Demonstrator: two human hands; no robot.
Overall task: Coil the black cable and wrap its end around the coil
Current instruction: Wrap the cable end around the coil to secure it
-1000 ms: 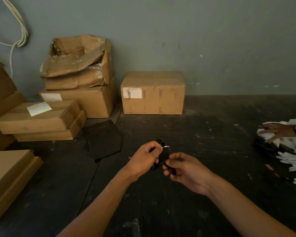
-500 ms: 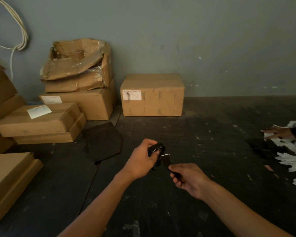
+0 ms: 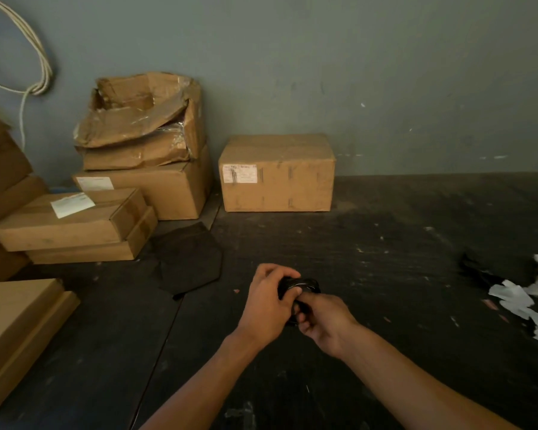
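Observation:
The black cable [image 3: 302,284] is a small tight coil held above the dark floor in the lower middle of the head view. My left hand [image 3: 269,302] grips the coil from the left, thumb and fingers closed over it. My right hand [image 3: 323,321] is pressed against the coil's lower right side, fingers closed on the cable's end below the coil. Most of the cable is hidden between the two hands; only the glossy top loops show.
Cardboard boxes [image 3: 277,172] stand along the grey wall, with more stacked at the left [image 3: 72,221]. A dark flat sheet [image 3: 190,259] lies on the floor ahead left. White paper scraps [image 3: 522,302] lie at the right edge. White cords [image 3: 35,69] hang on the wall.
My right hand has moved up from below the coil and now touches it, bringing the cable end in. The other person's hand at the right edge has gone from view.

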